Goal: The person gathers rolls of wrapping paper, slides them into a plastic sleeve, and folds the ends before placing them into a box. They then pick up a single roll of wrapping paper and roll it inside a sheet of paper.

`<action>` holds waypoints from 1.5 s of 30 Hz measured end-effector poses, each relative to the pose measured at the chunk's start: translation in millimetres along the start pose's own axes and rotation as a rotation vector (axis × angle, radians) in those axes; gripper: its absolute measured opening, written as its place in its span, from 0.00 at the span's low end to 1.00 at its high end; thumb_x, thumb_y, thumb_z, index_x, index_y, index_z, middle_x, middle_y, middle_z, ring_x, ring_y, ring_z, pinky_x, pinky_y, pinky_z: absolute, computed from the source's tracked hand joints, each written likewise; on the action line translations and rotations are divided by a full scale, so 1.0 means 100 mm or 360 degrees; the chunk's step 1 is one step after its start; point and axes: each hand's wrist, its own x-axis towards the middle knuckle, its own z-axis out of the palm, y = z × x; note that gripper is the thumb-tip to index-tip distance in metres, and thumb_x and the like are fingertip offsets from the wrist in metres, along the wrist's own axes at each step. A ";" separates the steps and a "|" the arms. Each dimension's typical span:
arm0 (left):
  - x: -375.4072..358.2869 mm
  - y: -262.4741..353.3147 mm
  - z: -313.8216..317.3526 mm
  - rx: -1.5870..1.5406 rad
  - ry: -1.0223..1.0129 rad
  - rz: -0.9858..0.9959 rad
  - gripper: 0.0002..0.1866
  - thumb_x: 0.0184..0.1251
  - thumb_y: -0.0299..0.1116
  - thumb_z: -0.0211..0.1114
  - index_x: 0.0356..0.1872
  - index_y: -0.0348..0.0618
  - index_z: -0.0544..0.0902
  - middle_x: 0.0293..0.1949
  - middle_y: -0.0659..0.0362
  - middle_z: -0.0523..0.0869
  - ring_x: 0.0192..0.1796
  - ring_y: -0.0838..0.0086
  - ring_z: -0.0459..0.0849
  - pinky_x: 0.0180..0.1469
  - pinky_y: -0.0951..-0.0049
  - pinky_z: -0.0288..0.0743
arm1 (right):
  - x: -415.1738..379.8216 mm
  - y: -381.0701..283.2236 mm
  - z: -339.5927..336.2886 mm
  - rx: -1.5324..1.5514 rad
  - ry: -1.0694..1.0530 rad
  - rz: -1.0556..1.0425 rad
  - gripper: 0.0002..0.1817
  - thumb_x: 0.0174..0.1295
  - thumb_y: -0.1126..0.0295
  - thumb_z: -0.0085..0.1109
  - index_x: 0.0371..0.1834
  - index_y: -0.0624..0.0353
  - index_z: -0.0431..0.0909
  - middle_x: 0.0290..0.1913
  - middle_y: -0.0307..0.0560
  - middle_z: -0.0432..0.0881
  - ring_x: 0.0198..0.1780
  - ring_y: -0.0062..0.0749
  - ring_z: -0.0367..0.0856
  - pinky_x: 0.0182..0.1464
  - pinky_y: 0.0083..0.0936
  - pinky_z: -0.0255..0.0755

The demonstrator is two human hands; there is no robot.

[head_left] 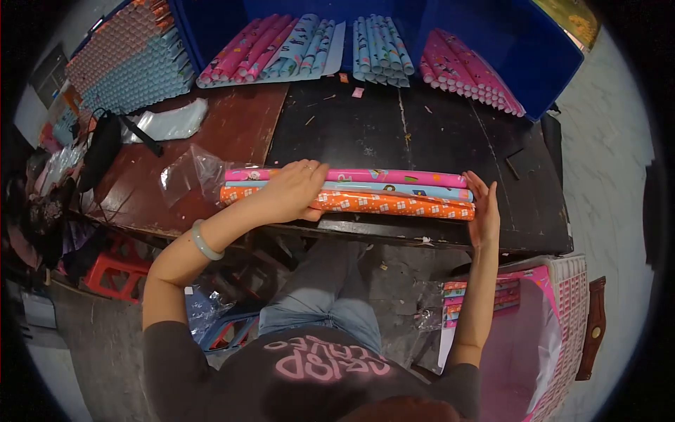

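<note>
Three colours of patterned rolls are lying side by side across the tabletop, close to its front edge: a pink roll (415,177) is sitting farthest from the person, a light blue roll (429,191) is running along the middle, and orange rollwork (394,205) with white gift shapes is lying nearest the person. The left hand (299,190) is reaching over the bundle left of its middle, its fingers grasping across the rolls. The right hand (484,207) is standing at the right ends, its fingers mostly straight rather than clenched, with the palm facing the ends and the fingertips touching near the pink one; how firmly they are pressing, I cannot tell. Clear plastic (193,174) is spreading crumpled past the left ends. The bundle is resting where the black table surface (337,133) is meeting the reddish-brown table surface (242,116). Beyond it, pink and light blue rolls (302,49) are lying in front of a blue panel (492,49). Flat clear bags (172,121) are lying farther left, and a basket (569,295) is standing below the table, at the right.
</note>
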 end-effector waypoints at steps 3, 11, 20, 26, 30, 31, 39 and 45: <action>0.18 0.00 0.15 -0.0001 -0.0003 0.0011 0.43 0.40 0.41 0.77 0.56 0.26 0.69 0.46 0.47 0.77 0.51 0.55 0.76 0.55 0.62 0.69 | -0.03 0.04 0.12 -0.0022 0.0080 -0.0033 0.35 0.74 0.43 0.30 0.65 0.64 0.66 0.63 0.50 0.70 0.65 0.34 0.67 0.67 0.30 0.61; 1.03 0.55 0.57 -0.0141 -0.0062 0.0061 0.41 0.38 0.46 0.77 0.51 0.26 0.72 0.43 0.44 0.78 0.50 0.54 0.77 0.52 0.60 0.70 | -0.05 0.23 -0.23 0.0158 0.0223 -0.0071 0.32 0.73 0.45 0.37 0.65 0.63 0.67 0.63 0.51 0.70 0.67 0.35 0.66 0.67 0.33 0.61; 1.68 1.20 0.86 -0.0254 -0.0065 0.0233 0.42 0.35 0.47 0.78 0.49 0.24 0.74 0.45 0.43 0.79 0.50 0.55 0.78 0.54 0.61 0.70 | -0.15 0.25 -0.44 0.0180 0.0225 -0.0103 0.32 0.74 0.46 0.37 0.69 0.61 0.62 0.67 0.52 0.65 0.70 0.37 0.61 0.71 0.35 0.54; 1.16 0.64 0.30 0.0011 -0.0022 0.0192 0.53 0.41 0.59 0.75 0.62 0.26 0.66 0.62 0.39 0.70 0.66 0.50 0.68 0.68 0.55 0.60 | -0.27 0.28 -0.56 -0.0086 0.0263 -0.0250 0.33 0.74 0.47 0.35 0.73 0.60 0.55 0.73 0.55 0.57 0.76 0.38 0.51 0.75 0.35 0.43; 0.68 -0.01 0.24 -0.0052 -0.0216 0.0111 0.49 0.45 0.60 0.72 0.59 0.27 0.69 0.56 0.41 0.75 0.61 0.51 0.73 0.65 0.56 0.63 | -0.27 0.46 -0.79 0.2359 -0.0436 0.0192 0.34 0.75 0.46 0.33 0.75 0.59 0.52 0.76 0.53 0.52 0.77 0.36 0.47 0.76 0.35 0.39; 0.66 -0.01 0.25 -0.0042 -0.0217 0.0096 0.49 0.45 0.60 0.72 0.59 0.27 0.69 0.56 0.41 0.75 0.61 0.51 0.73 0.65 0.56 0.63 | -0.27 0.41 -0.63 0.2364 -0.0448 0.0206 0.34 0.75 0.46 0.33 0.75 0.59 0.52 0.76 0.53 0.52 0.77 0.36 0.47 0.76 0.35 0.39; 0.87 0.29 0.51 0.0023 0.0118 0.0185 0.38 0.43 0.53 0.73 0.46 0.28 0.75 0.41 0.48 0.79 0.46 0.57 0.79 0.49 0.65 0.71 | -0.34 0.48 0.03 0.1257 -0.0202 0.0060 0.34 0.74 0.45 0.30 0.75 0.56 0.52 0.76 0.49 0.51 0.75 0.35 0.50 0.75 0.36 0.41; 1.10 0.68 0.65 0.0004 0.0143 0.0227 0.37 0.40 0.51 0.74 0.45 0.29 0.77 0.42 0.49 0.80 0.47 0.59 0.78 0.52 0.66 0.70 | -0.44 0.51 0.49 0.0011 -0.0153 -0.0201 0.34 0.75 0.45 0.28 0.75 0.56 0.50 0.75 0.49 0.52 0.75 0.34 0.51 0.74 0.33 0.44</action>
